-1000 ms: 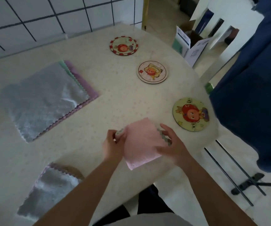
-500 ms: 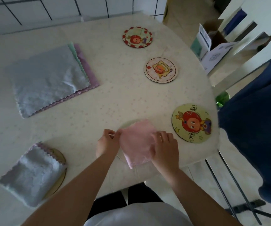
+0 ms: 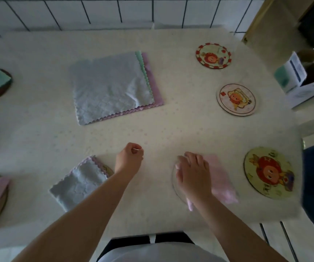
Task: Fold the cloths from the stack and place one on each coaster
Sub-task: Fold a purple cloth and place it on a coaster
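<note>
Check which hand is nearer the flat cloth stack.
Left. The left hand hovers just below the stack, holding nothing. The right hand rests on the folded pink cloth, farther right.

Pink folded cloth point(image 3: 221, 178), cartoon-printed coasters point(image 3: 236, 99)

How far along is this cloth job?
Done: folded cloths cover several coasters, such as the grey cloth. In hand: the right hand rests on the pink cloth over its coaster. Left: three bare coasters, nearest, and the stack.
</note>
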